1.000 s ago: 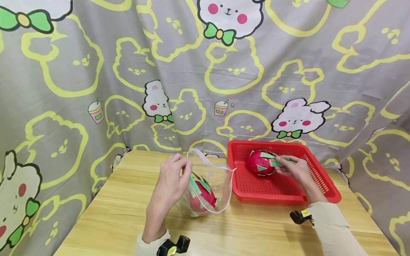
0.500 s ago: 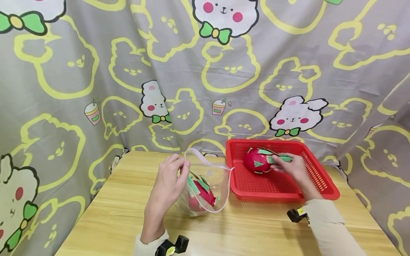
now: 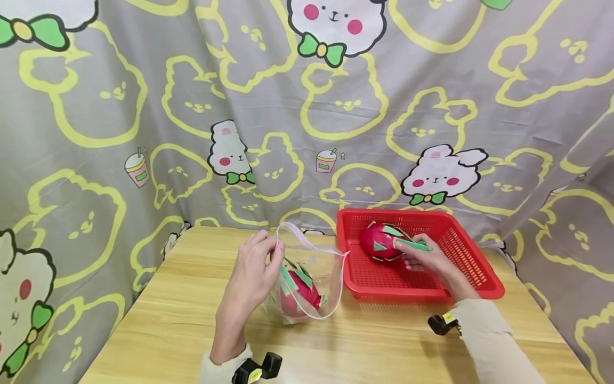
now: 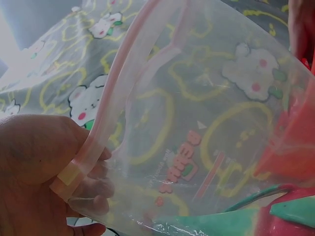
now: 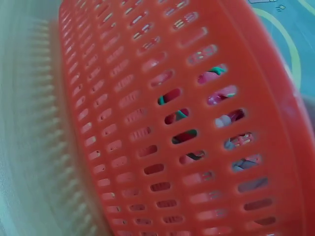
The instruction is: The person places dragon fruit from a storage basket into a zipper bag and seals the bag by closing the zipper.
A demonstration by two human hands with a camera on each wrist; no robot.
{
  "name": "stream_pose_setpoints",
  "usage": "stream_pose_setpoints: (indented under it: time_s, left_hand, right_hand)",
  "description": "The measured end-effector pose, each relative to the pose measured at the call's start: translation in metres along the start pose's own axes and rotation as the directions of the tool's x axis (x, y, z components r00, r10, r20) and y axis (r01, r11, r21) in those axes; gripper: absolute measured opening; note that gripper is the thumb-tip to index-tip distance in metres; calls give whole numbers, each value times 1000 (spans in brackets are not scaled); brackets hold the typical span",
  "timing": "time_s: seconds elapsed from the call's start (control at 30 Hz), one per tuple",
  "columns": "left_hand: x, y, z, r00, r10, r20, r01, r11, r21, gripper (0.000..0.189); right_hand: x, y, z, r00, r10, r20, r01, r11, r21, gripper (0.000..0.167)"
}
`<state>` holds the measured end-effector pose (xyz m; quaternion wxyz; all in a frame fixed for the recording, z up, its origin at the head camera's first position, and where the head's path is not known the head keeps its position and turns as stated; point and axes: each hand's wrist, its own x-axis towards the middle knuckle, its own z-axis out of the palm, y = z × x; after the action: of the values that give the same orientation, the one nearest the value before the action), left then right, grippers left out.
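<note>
My left hand pinches the edge of a clear zip bag, whose mouth stands open with a pale pink rim. Inside it sits one dragon fruit, red with green scales. In the left wrist view the thumb and fingers grip the bag's corner by the zip strip. Over the red basket my right hand pinches the green leafy end of a second dragon fruit, which lies in the basket. The basket's slotted wall blocks most of the right wrist view; bits of fruit and fingers show through.
The wooden table carries the bag at its middle and the basket at back right. A grey curtain with yellow cartoon outlines hangs close behind and along both sides.
My right hand has shifted slightly left, its fingers now further under the fruit's leafy end. The fruit has turned a little. My left hand and the bag hold nearly the same place.
</note>
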<state>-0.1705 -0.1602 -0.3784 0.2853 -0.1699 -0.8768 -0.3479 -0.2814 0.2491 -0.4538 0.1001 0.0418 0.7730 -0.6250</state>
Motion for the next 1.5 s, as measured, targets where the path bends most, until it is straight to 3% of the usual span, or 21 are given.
stream_pose_setpoints:
  time_s: [0.23,0.4,0.57,0.67,0.83,0.97,1.3,1.5]
  left_hand:
    - [-1,-3,0,1000,-23,10,23,1000,0,36]
    - [-1,-3,2,1000,-25,13,25,1000,-2,37]
    - [0,-1,2,1000,-13,4,13,1000,-1,36]
    - [2,1,2,1000,-5,-1,5,1000,-5,36]
    - [5,5,3,1000,5,15,-5,1000,-20,36]
    - [6,6,3,1000,2,15,-1,1000,-28,35]
    - [4,3,3,1000,2,-1,-2,1000,1,36]
    - [2,2,5,1000,-7,4,7,1000,14,36]
  right_hand:
    - [9,0,9,1000,25,17,-23,993,-112,44]
    - [5,2,12,995,-69,-70,53,977,-208,46]
    - [-2,-8,12,964,-250,-89,195,895,-401,45]
    - [-7,-16,11,947,-310,-83,237,850,-471,45]
    - [-16,-23,6,928,-354,-115,245,813,-528,43]
    - [-21,-28,5,900,-415,-132,284,789,-544,42]
    - [-37,-31,14,841,-496,-216,336,792,-510,38]
    - [-54,-39,18,804,-526,-276,383,814,-436,34]
